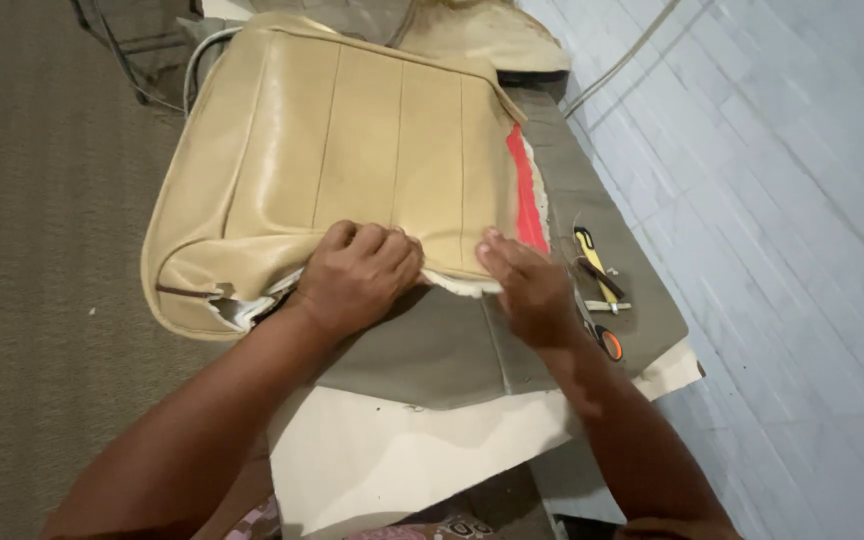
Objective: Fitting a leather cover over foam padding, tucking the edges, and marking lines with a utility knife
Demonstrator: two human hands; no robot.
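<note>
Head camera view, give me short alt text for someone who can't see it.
Two bare hands, left hand and right hand, press on the near edge of a tan seat cover lying on grey fabric. A yellow utility knife and orange-handled scissors lie just right of the right hand.

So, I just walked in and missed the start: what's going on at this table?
A person is working on a tan seat cover lying on grey fabric over a pale sheet. The left hand is curled over the cover's near edge, gripping it, and the right hand presses on the same edge near a red strip at the cover's side. A yellow-handled utility knife and orange-handled scissors lie untouched beside the right hand.
</note>
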